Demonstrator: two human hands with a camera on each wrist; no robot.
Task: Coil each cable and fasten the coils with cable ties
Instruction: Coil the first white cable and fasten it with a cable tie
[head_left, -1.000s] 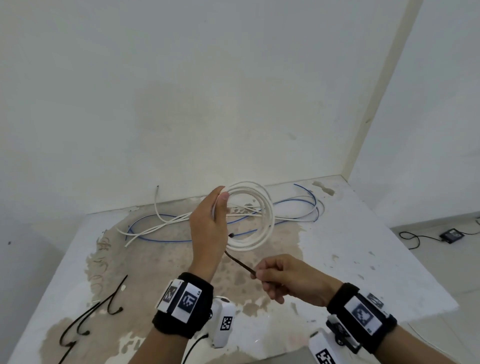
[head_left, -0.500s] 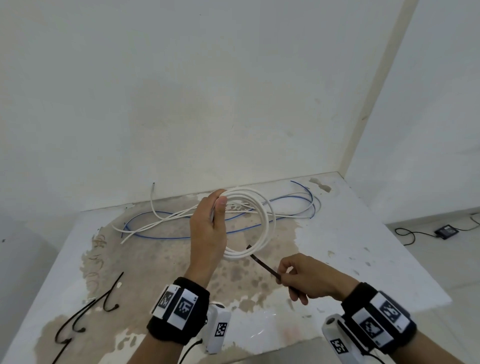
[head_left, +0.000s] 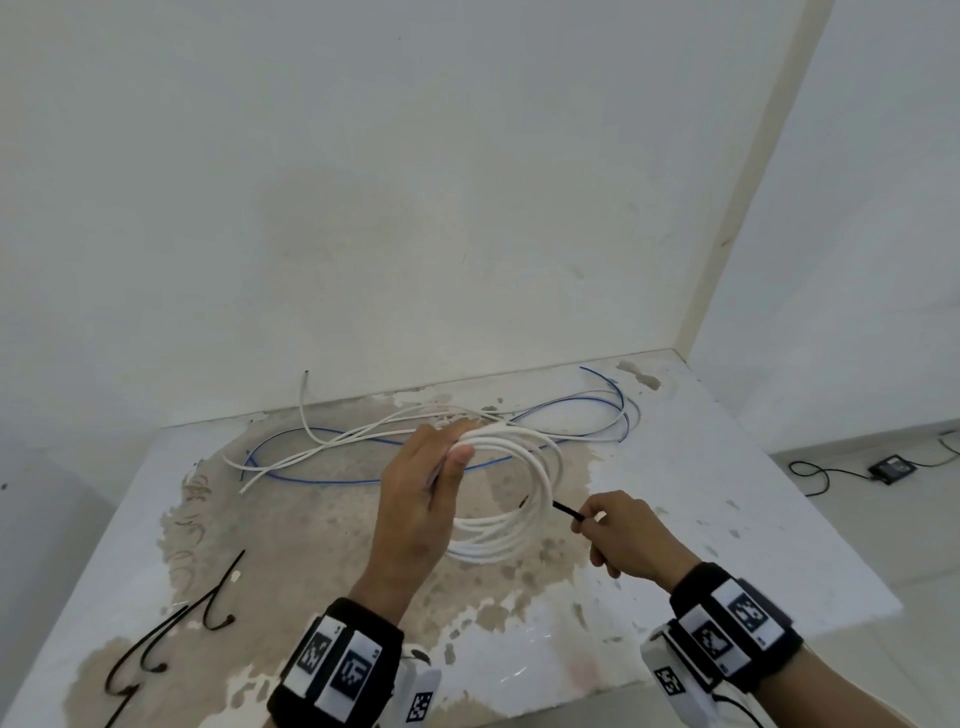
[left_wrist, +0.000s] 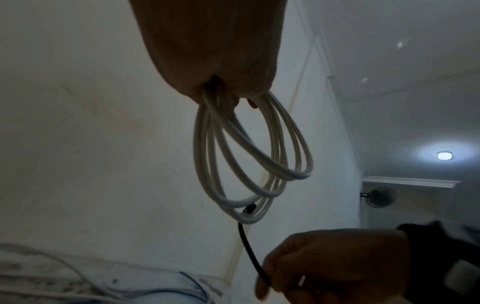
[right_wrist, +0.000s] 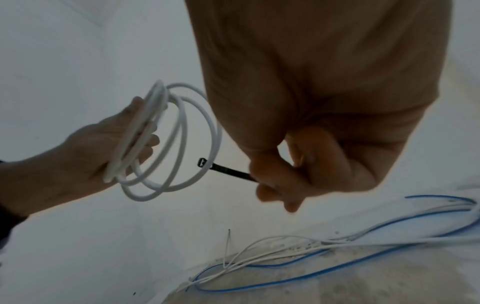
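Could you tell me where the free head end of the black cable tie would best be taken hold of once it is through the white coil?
Probably at the square head of the black cable tie, from the inner side of the white coil, where it pokes through. The right hand pinches the tail outside the loops and the left hand grips the coil's far side, so one must release first.

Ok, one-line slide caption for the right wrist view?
Right hand pushes a black cable tie through the coiled white cable held by the left hand.

Stained white table (head_left: 779, 519); wall fan (left_wrist: 381, 197); ceiling lamp (left_wrist: 444, 155); black adapter (head_left: 892, 467) on floor.
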